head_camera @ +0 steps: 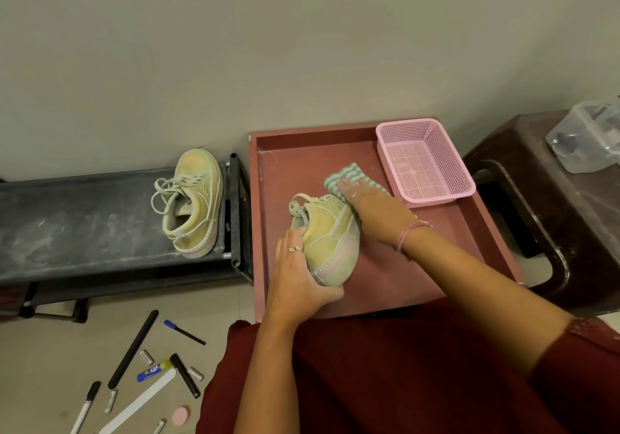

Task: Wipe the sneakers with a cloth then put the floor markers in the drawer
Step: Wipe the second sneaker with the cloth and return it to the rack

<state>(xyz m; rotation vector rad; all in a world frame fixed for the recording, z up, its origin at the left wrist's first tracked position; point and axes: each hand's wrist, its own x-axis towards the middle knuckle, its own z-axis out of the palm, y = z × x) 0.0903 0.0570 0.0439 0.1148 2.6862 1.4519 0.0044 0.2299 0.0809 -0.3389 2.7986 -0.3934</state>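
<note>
Sneaker (327,242) one sits tilted on its side in the red drawer (419,266), heel toward the person. The left hand (295,279) has its fingers wrapped round the heel and sole, gripping it. The right hand (372,207) presses the striped cloth (342,175) against the toe with fingers laid fairly flat, not curled.

To wipe well, I judge the left hand should hold firm and turn the shoe bit by bit, so the cloth reaches the sole edge and the laced top, with strokes running one way along the suede.

Two sneakers in all: the second (194,205) lies on the dark shoe rack (84,225), left of the drawer, not yet in hand. One cloth. One pink basket (426,162) stands in the drawer's far right corner. On the floor (50,366) at lower left lie about four markers (184,332) among batteries and other small bits, well apart from the drawer.
</note>
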